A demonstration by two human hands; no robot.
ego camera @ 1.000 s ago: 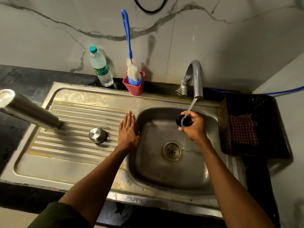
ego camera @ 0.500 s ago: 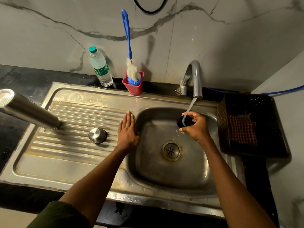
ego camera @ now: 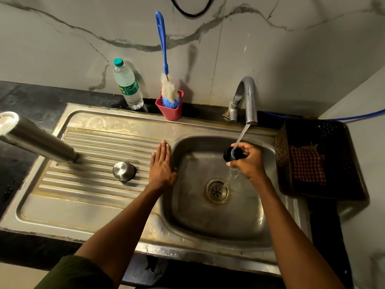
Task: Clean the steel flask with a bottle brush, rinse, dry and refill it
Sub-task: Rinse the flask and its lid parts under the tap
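The steel flask [ego camera: 39, 140] stands upside down on the ribbed drainboard at the left. A small steel cap [ego camera: 124, 171] sits upside down on the drainboard beside it. My right hand [ego camera: 249, 161] grips a small black stopper [ego camera: 232, 153] over the sink basin [ego camera: 208, 222], under the stream running from the tap [ego camera: 249, 101]. My left hand [ego camera: 162, 166] rests flat, fingers straight, on the drainboard at the basin's left rim. The blue-handled bottle brush [ego camera: 164, 59] stands in a red cup [ego camera: 173, 112] against the wall.
A plastic water bottle [ego camera: 127, 84] with a green cap stands behind the drainboard. A dark basket [ego camera: 341, 142] holding a red checked cloth [ego camera: 306, 163] sits right of the basin. The drain [ego camera: 217, 190] is open. Black counter surrounds the sink.
My right hand has turned the black stopper slightly under the running water. My left hand, the flask and the cap have stayed in place.
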